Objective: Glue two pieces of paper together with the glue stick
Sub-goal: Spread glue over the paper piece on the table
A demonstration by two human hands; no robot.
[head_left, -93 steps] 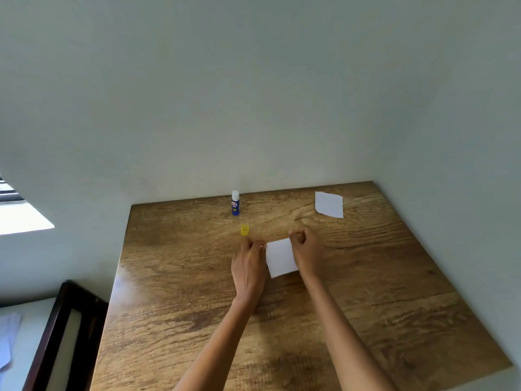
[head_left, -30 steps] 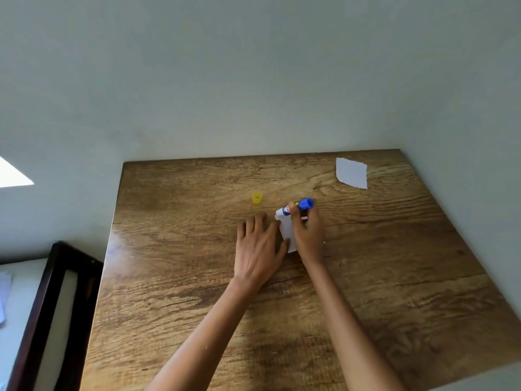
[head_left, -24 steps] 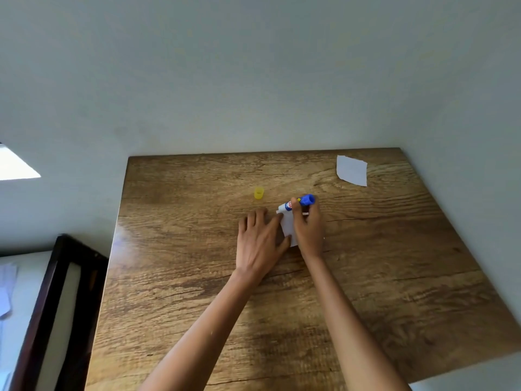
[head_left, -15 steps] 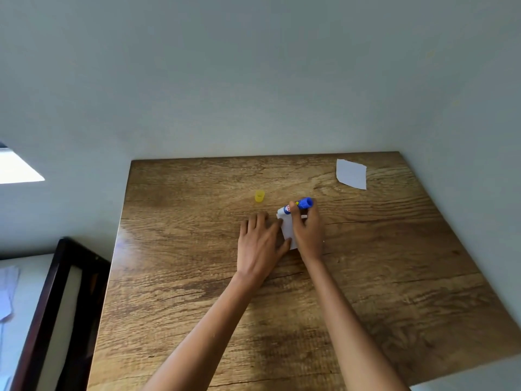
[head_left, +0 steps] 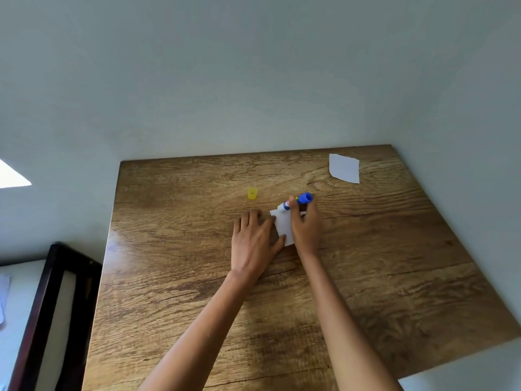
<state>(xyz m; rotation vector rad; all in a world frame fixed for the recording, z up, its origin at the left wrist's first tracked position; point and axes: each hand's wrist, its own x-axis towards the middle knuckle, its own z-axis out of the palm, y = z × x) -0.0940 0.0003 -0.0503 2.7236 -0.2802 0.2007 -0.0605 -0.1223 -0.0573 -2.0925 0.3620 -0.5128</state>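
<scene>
A small white paper (head_left: 282, 226) lies in the middle of the wooden table (head_left: 174, 272). My left hand (head_left: 253, 241) rests flat with fingers spread, its thumb and index on the paper's left edge. My right hand (head_left: 306, 228) grips the blue-and-white glue stick (head_left: 297, 201), tilted with its white tip down on the paper's far-left corner and its blue base up to the right. The right hand covers the paper's right side. The yellow cap (head_left: 252, 193) stands on the table, apart, to the far left of the paper. A second white paper (head_left: 344, 167) lies near the far right corner.
Pale walls border the table at the back and on the right. A dark wooden frame (head_left: 53, 306) stands beside the table's left edge, with a white surface (head_left: 17, 300) beyond it.
3.1 s ago both hands held the paper and the glue stick stood upright at the back. Now my right hand holds the stick on the paper. Over the last second, it barely moved.
</scene>
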